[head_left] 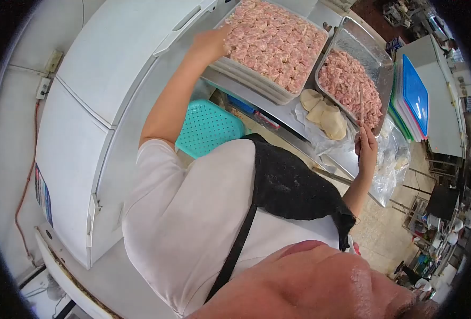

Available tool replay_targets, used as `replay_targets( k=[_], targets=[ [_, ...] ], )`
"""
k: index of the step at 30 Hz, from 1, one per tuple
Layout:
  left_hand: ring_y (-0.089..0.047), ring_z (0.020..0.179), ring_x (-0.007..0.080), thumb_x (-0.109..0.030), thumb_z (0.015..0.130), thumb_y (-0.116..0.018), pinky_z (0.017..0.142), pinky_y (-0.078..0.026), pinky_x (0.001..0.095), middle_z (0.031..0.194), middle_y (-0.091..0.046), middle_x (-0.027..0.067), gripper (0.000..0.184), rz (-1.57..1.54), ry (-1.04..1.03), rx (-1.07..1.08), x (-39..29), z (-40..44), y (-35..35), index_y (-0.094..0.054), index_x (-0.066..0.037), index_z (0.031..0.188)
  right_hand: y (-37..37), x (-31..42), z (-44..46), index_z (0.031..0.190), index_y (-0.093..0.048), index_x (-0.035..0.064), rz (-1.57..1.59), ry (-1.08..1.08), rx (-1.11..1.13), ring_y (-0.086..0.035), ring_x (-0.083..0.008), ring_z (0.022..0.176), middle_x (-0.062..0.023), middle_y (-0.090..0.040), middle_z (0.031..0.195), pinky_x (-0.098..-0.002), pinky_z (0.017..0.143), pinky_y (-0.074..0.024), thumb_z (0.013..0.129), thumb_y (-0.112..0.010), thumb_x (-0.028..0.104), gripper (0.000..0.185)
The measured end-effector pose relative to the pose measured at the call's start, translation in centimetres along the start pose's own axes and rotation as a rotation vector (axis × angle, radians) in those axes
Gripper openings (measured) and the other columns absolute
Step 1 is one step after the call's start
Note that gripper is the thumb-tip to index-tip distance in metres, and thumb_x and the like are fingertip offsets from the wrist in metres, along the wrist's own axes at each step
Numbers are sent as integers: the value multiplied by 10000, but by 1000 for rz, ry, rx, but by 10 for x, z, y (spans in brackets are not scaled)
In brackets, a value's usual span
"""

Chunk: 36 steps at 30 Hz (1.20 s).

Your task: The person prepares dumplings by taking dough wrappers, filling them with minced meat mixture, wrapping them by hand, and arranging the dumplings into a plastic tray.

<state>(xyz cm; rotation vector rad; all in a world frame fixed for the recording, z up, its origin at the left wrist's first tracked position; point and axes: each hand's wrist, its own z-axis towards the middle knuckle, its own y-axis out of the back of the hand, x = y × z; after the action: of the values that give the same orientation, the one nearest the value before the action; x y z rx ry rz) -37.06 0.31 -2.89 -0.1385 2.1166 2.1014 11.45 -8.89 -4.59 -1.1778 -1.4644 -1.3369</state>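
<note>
My left hand point(211, 45) is at the left edge of a deep plastic tub point(286, 98) packed with rows of open-topped meat dumplings point(275, 40). Its fingers are blurred against the nearest pieces, so I cannot tell whether they hold anything. My right hand point(367, 143) is closed around a thin, narrow tool point(361, 109) that I cannot identify exactly. The tool's far end reaches into raw ground meat point(347, 80) in a metal tray point(352, 34). Between tub and tray, at the near side, lie round pale dough wrappers point(325, 118) on plastic.
A turquoise perforated basket point(206, 127) sits below the table's left end. Lids in blue and other colours point(413, 95) stand right of the tray. Clear plastic bags point(389, 165) lie on the table near my right forearm. A white refrigerator point(92, 106) stands at left.
</note>
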Motion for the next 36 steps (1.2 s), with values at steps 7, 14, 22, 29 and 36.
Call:
replay_targets(
  k=[7, 14, 22, 29, 36],
  targets=[
    [-494, 1187, 343, -164, 782, -600, 996, -404, 395, 1406, -394, 173, 718, -332, -181, -146, 22, 10, -50, -290, -127, 1428, 27, -8, 0, 1179, -602, 49, -114, -36, -36, -327, -18, 468, 64, -413, 606, -177, 425, -230, 969, -491, 257, 316],
    [-474, 1203, 339, -226, 861, -497, 986, -392, 416, 1292, -499, 217, 524, 47, 148, 43, -51, -21, 4, -407, -79, 1356, 70, -45, 59, 921, -634, 55, -755, 346, -40, -589, -255, 624, -108, -565, 657, -355, 566, -437, 952, -456, 399, 388],
    [-543, 1024, 310, -142, 790, -623, 883, -440, 400, 1017, -582, 134, 274, -645, -601, -90, -267, -26, -67, -599, -64, 1051, 87, -25, 136, 853, -646, 66, -1155, 640, 108, -624, -338, 799, -148, -645, 829, -458, 702, -491, 916, -477, 368, 352],
    [-537, 956, 305, -178, 767, -659, 853, -434, 389, 964, -566, 112, 234, -447, -597, -94, -315, -22, -164, -630, -68, 971, 84, -81, 151, 811, -643, 43, -1088, 568, 344, -636, -359, 789, -176, -655, 816, -468, 721, -498, 913, -475, 329, 347],
    [-597, 918, 187, -220, 841, -646, 766, -479, 323, 893, -621, 58, 166, -894, -262, -50, -308, -18, -156, -674, -62, 885, 113, -51, 147, 917, -661, 9, -687, 372, 538, -628, -358, 764, -209, -652, 827, -428, 704, -480, 921, -504, 335, 361]
  ],
)
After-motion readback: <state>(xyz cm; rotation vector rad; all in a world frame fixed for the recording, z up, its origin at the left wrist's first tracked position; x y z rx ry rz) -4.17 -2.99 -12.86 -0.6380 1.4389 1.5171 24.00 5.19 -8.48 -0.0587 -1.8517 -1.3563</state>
